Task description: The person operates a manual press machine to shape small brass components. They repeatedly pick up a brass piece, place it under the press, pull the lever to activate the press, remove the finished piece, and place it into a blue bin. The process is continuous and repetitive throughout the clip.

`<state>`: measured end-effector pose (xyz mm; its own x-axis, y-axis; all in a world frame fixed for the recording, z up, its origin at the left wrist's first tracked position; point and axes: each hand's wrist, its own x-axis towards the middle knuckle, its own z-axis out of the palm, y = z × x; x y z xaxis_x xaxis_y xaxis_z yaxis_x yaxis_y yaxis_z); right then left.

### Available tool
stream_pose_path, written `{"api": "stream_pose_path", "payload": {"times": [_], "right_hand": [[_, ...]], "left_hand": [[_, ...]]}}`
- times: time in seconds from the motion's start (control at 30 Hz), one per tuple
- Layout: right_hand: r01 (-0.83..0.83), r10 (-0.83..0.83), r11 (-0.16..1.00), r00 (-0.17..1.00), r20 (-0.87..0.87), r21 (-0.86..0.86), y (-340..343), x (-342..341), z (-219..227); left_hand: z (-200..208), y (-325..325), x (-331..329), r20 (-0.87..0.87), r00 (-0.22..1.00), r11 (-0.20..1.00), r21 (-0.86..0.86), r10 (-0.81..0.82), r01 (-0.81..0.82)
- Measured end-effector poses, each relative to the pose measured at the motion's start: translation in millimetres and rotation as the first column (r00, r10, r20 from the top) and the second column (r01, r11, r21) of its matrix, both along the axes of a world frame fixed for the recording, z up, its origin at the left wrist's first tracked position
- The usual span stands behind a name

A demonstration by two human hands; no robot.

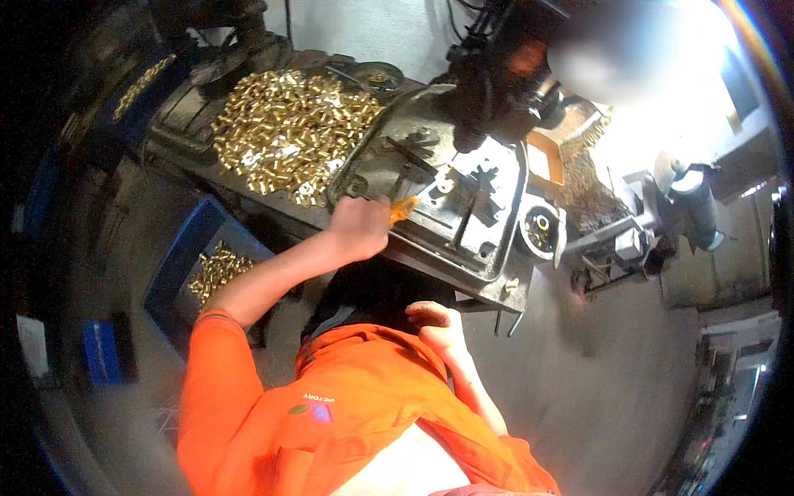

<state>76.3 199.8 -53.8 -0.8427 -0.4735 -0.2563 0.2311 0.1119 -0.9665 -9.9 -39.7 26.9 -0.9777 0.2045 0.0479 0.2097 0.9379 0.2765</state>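
Observation:
My left hand (361, 228) is closed around a small tool with an orange-yellow handle (404, 209), at the near edge of the metal machine table (397, 231). A thin pale streak runs from the handle toward a fixture with a bright round part (445, 183); the tool's exact kind cannot be made out. My right hand (438, 325) hangs low by my lap, fingers loosely bent and apart, with nothing visible in it. Left of the machine table lies a large heap of small brass fittings (289, 132).
Below the heap stands a blue bin (178, 269) holding more brass pieces (219, 270). A dark machine head (504, 74) overhangs the table. At the right are a round tub (542, 227) with ring-shaped parts, a cardboard box (547, 157) and a metal stand (628, 240).

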Motion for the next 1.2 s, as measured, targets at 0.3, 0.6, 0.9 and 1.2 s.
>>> {"api": "stream_pose_path", "payload": {"times": [0.3,0.6,0.9,1.2], "right_hand": [[-0.134,0.198,0.975,0.884,-0.424,0.176,-3.7,6.5,56.2],[-0.024,0.107,0.871,0.984,-0.143,0.49,-1.8,-13.3,-20.5],[0.08,0.164,0.815,0.919,-0.36,0.574,0.9,-15.3,-23.6],[0.094,0.179,0.841,0.88,-0.439,0.532,1.4,-16.6,-19.0]], "left_hand": [[-78.6,6.4,57.3,0.541,0.668,0.835,0.497,-0.511,0.236],[-116.0,42.6,70.1,0.391,0.764,0.858,0.211,-0.513,0.468],[-49.1,-135.4,5.2,-0.141,0.928,0.927,0.206,0.346,-0.314],[-50.9,-173.7,-49.7,0.025,0.98,0.977,-0.08,0.199,-0.196]]}}
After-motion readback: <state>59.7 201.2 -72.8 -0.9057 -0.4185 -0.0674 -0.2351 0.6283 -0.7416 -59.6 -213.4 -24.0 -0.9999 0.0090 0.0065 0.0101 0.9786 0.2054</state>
